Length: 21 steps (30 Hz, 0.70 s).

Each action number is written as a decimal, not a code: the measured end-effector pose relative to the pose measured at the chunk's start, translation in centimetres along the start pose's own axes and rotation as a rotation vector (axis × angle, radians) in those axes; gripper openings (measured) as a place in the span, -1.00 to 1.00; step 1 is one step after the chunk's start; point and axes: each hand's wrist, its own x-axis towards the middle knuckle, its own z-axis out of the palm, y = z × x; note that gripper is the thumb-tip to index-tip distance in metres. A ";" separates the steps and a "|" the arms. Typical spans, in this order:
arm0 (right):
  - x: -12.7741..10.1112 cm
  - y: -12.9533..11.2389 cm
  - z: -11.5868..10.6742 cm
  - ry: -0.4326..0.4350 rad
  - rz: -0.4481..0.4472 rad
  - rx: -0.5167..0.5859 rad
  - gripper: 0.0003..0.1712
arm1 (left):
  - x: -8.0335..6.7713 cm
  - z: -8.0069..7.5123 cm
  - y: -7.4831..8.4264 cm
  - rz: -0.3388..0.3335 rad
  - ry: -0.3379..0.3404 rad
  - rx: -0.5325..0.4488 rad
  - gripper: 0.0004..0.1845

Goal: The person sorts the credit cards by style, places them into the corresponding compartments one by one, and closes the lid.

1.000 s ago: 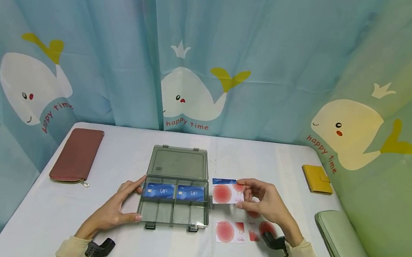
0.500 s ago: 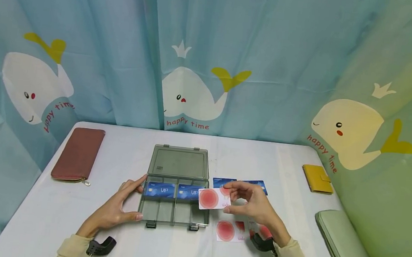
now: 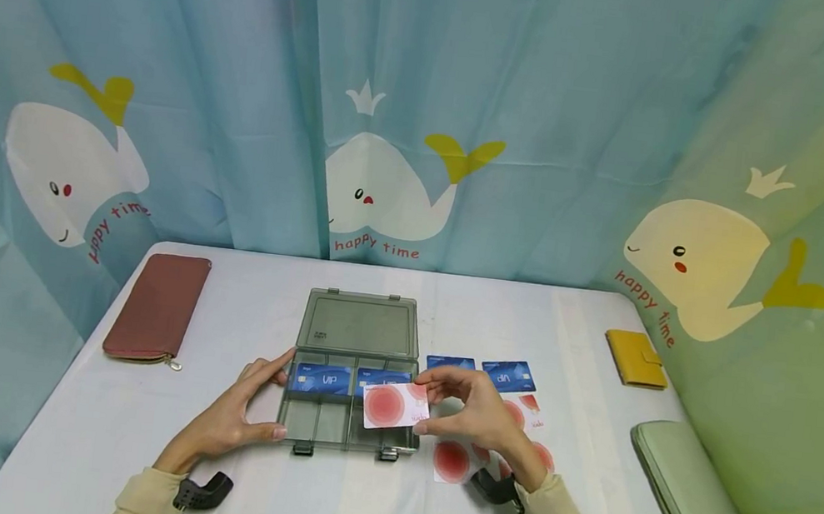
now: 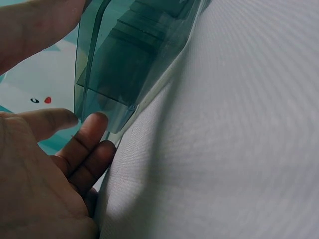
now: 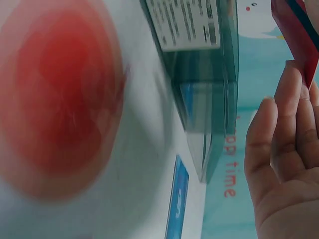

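Observation:
My right hand (image 3: 476, 419) pinches a white card with red circles (image 3: 385, 406) between thumb and fingers. It holds the card over the right half of a grey see-through compartment box (image 3: 300, 423). Two blue VIP cards (image 3: 322, 379) sit in the box's back compartments, the right one partly covered by the held card. The front compartments hold nothing visible. My left hand (image 3: 232, 422) touches the box's left side, index finger at the back corner and thumb nearer the front. In the left wrist view its fingers (image 4: 92, 128) lie extended beside the box wall (image 4: 107, 107).
Right of the box lie two blue cards (image 3: 508, 376) and several red-and-white cards (image 3: 451, 462), partly under the right hand. A brown zip wallet (image 3: 160, 306) lies at left. A yellow wallet (image 3: 633, 358) and a pale green case (image 3: 699, 501) lie along the right edge.
My right hand has carried the red-and-white card left, from above the cards on the table to over the box's right half. The left hand stays at the box's left side.

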 end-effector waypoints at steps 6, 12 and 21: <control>0.6 -0.7 1.4 -0.023 0.043 -0.001 -0.36 | 0.0 0.0 0.0 0.005 -0.003 -0.006 0.14; 1.2 -1.1 2.4 -0.048 0.045 -0.054 -0.37 | 0.1 0.1 0.2 -0.006 -0.001 -0.011 0.14; 2.1 -2.0 3.6 -0.045 0.081 -0.131 -0.37 | 0.0 0.0 0.0 -0.001 0.009 0.008 0.15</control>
